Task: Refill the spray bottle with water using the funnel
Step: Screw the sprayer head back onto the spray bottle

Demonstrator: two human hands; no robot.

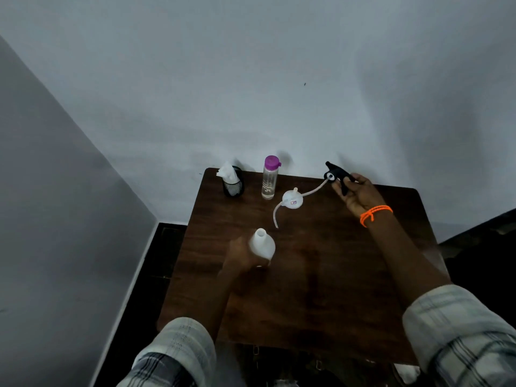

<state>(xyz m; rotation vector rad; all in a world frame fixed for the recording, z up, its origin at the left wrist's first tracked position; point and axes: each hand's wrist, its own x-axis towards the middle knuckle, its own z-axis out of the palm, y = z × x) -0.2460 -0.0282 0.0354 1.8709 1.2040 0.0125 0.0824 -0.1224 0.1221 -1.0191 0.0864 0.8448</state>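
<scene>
The dark brown wooden table point(321, 289) carries, near its middle toward the left edge, the white plastic spray bottle body point(262, 244), open-necked and blurred, with the left hand point(242, 256) gripping its lower part, fingers wrapped round it. Above the far right corner, the right hand point(358, 195) pinches the black trigger spray head point(338, 174), its pale dip tube point(282, 210) trailing down across the white plastic funnel point(292, 199) lying between the hands. Along the far edge stand a clear water bottle with a purple cap point(270, 177) and, at the far left corner, a black mesh cup holding white tissue point(233, 182).
</scene>
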